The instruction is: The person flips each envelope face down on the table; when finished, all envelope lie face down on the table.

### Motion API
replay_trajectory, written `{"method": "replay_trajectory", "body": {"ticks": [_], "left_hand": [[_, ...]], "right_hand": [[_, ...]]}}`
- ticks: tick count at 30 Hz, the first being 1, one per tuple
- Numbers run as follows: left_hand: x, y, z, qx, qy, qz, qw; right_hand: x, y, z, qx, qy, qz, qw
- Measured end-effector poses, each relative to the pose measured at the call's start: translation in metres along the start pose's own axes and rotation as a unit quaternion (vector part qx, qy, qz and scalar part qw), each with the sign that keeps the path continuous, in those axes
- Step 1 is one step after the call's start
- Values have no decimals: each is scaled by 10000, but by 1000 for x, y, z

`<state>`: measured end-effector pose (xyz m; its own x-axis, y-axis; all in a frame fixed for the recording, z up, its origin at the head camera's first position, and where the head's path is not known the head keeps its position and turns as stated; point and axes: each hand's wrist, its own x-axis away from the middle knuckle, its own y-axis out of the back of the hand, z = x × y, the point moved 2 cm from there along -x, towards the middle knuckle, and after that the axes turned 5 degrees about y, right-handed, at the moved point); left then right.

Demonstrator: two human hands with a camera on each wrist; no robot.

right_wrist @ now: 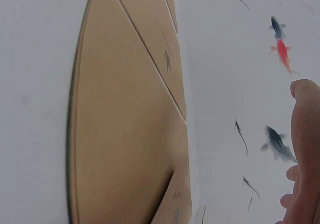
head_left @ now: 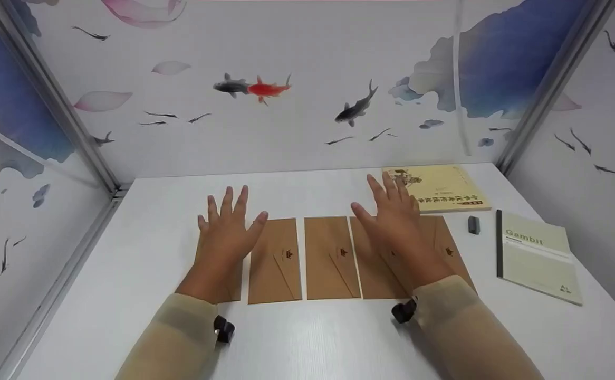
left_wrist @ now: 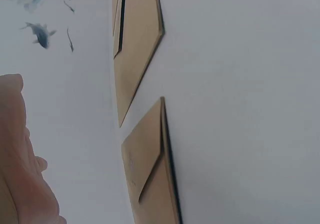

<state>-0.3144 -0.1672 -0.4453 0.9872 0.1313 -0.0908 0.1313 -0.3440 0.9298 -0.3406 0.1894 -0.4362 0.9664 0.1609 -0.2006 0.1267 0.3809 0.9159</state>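
- Above the leftmost brown envelope (head_left: pixel 234 281), my left hand (head_left: pixel 226 237) is raised, fingers spread wide.
- Over the fourth envelope (head_left: pixel 375 272) and fifth envelope (head_left: pixel 441 237), my right hand (head_left: pixel 394 221) is raised too, fingers straight and thumb held wide.
- Between my hands, the second envelope (head_left: pixel 270 266) and third envelope (head_left: pixel 328 269) lie side by side, a strip of white table (head_left: pixel 297 343) separating them.
- Beyond my right fingertips, which overlap it in the head view, is a yellow book (head_left: pixel 447 187).
- Right of those fingers sits a small grey block (head_left: pixel 473 225); farther right, a Gambit notebook (head_left: pixel 539 258).
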Motion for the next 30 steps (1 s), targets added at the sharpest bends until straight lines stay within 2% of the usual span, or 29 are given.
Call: {"method": "replay_trajectory", "body": {"ticks": [3,7,13,15,19,22,25,28,30], "left_hand": [[2,2,5,117,30,98,9999],[4,5,16,593,93,224,9979],[13,11,38,1437,236,261,9890],[17,14,44,1812,305,345,9824],[26,21,54,2563,473,508,9641],[33,26,61,2755,654,593,9572],[39,30,70,2790,839,691,9541],[44,32,80,3070,1005,821,9428],[47,34,87,3280,1157,939,9328]], "right_hand": [[1,-5,16,-82,62,78,9999],[2,-13,38,-259,215,104,9994],[6,-27,78,-862,289,244,9956],[7,-31,92,-1138,352,339,9923],[12,-38,119,-1622,489,527,9841],[15,-46,136,-1958,625,753,9758],[18,-55,153,-2191,736,1057,9672],[19,-66,170,-2507,772,1318,9559],[20,-74,181,-2823,725,1483,9450]]}}
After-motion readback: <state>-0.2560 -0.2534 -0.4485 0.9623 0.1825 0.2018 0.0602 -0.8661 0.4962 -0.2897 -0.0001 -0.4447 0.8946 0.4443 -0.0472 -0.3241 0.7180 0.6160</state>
